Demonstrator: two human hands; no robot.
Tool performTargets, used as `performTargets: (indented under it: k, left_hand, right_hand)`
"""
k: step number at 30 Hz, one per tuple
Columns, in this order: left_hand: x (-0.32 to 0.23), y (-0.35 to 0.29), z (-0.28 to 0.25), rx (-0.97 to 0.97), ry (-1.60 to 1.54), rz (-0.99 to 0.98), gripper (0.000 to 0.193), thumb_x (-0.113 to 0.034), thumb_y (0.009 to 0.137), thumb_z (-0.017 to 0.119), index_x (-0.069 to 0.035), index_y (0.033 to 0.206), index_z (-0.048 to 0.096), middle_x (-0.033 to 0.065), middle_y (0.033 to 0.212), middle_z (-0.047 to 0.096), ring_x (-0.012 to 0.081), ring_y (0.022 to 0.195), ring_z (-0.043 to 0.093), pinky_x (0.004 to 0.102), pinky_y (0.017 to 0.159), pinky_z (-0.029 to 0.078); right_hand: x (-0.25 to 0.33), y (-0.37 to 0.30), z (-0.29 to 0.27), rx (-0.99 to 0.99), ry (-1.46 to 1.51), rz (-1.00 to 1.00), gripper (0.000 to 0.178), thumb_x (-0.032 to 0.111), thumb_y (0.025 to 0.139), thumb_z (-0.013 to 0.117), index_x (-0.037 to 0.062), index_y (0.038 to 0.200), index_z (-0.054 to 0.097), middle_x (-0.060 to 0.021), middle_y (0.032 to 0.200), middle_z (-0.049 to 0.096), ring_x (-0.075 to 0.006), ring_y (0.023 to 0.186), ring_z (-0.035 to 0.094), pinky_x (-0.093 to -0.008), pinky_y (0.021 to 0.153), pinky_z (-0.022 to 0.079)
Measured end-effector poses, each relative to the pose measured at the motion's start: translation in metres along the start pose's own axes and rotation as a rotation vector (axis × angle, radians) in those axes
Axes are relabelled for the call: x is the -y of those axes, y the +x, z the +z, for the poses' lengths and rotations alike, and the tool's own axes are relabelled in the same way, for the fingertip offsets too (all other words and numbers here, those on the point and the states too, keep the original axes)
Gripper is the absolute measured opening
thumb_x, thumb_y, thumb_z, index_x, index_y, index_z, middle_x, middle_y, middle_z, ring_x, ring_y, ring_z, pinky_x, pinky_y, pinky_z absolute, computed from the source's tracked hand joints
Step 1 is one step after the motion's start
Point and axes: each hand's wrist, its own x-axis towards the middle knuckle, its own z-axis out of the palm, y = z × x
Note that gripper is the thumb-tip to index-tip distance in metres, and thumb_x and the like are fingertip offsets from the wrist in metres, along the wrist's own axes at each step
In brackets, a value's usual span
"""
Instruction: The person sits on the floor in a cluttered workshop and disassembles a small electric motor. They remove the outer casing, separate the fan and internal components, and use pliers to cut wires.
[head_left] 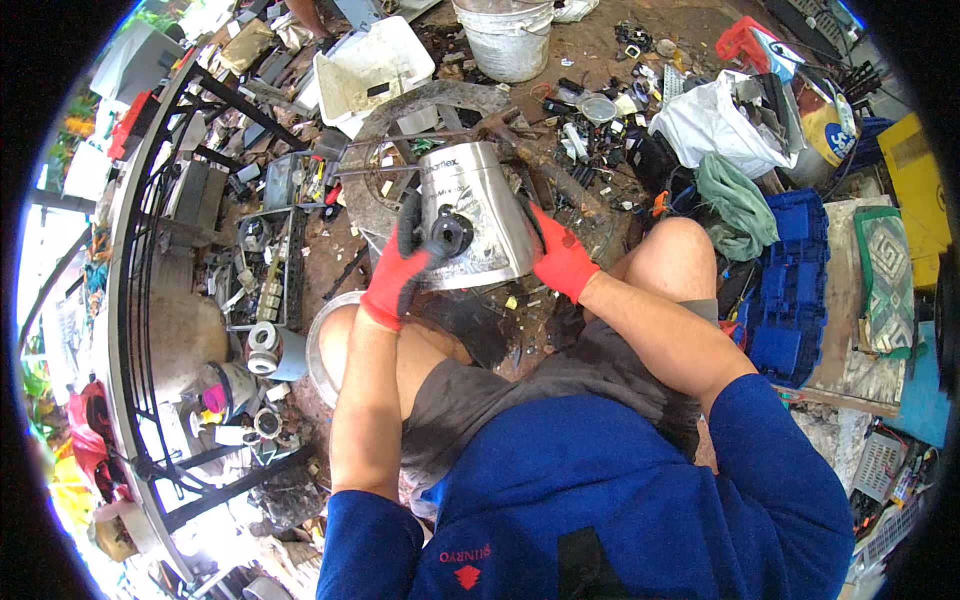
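Note:
Between my two gloved hands is a shiny metal blender base [478,220], wider at the bottom, with a black round knob [452,233] on its front. My left hand [398,268], in a red glove with dark fingers, grips its left side, the fingers pointing up along the metal. On the opposite side, my right hand [560,255], in a matching red glove, presses its fingers against the wall of the base. Behind the base lies a worn greyish ring-shaped block [375,125], and a hammer [495,122] rests across it.
Beyond the block stand a white plastic bin [330,85] and a dirty white bucket [505,45]. A black metal frame [140,330] runs along the left. Blue plastic crates [790,290] and a white sack [690,125] are on the right. Scrap parts litter the ground.

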Motion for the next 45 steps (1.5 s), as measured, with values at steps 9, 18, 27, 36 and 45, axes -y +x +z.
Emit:
performTargets:
  k: [9, 18, 27, 36, 45]
  left_hand:
    - [-0.011, 0.013, -0.029, -0.136, -0.37, -0.113, 0.06, -0.023, 0.09, 0.067, -0.007, 0.141, 0.039, 0.0102, 0.128, 0.057, 0.0244, 0.108, 0.061, 0.0413, 0.093, 0.051]
    - [-0.043, 0.006, 0.007, -0.099, 0.036, 0.256, 0.1, -0.02, 0.07, 0.085, -0.003, 0.15, 0.026, 0.0169, 0.138, 0.051, 0.0256, 0.124, 0.052, 0.0384, 0.105, 0.042]
    - [-0.024, 0.019, -0.019, -0.383, 0.42, 0.402, 0.098, -0.015, 0.056, 0.09, -0.001, 0.139, 0.039, 0.0146, 0.135, 0.05, 0.0252, 0.123, 0.051, 0.0373, 0.105, 0.041]
    - [-0.028, 0.041, 0.018, -0.527, 0.629, 0.551, 0.105, -0.023, 0.053, 0.09, -0.001, 0.139, 0.034, 0.0159, 0.133, 0.05, 0.0263, 0.124, 0.05, 0.039, 0.107, 0.039]
    - [0.0, 0.049, 0.007, -0.581, 0.776, 0.45, 0.101, -0.021, 0.054, 0.09, -0.001, 0.137, 0.035, 0.015, 0.132, 0.048, 0.0273, 0.124, 0.048, 0.0385, 0.108, 0.038]
  right_hand:
    - [0.024, 0.035, -0.01, 0.22, 0.318, -0.145, 0.066, 0.012, 0.084, 0.066, 0.0067, 0.145, 0.041, -0.0205, 0.134, 0.057, -0.0311, 0.123, 0.056, -0.0353, 0.104, 0.043]
    - [0.026, 0.043, -0.009, 0.138, -0.099, -0.178, 0.06, 0.015, 0.086, 0.062, 0.0072, 0.143, 0.043, -0.0227, 0.137, 0.052, -0.0336, 0.128, 0.051, -0.0392, 0.109, 0.038]
    - [0.013, 0.072, 0.0, 0.102, -0.08, 0.216, 0.037, 0.027, 0.088, 0.058, -0.0007, 0.111, 0.061, -0.0267, 0.107, 0.065, -0.0431, 0.101, 0.062, -0.0469, 0.087, 0.049]
    - [0.044, 0.031, -0.051, 0.288, -0.327, 0.133, 0.044, 0.037, 0.088, 0.059, 0.0006, 0.112, 0.062, -0.0257, 0.108, 0.065, -0.0402, 0.101, 0.063, -0.0463, 0.09, 0.05]
    - [0.02, 0.065, -0.051, 0.092, -0.739, 0.215, 0.073, 0.036, 0.086, 0.063, 0.0069, 0.146, 0.033, -0.0236, 0.127, 0.055, -0.037, 0.113, 0.057, -0.0444, 0.095, 0.047]
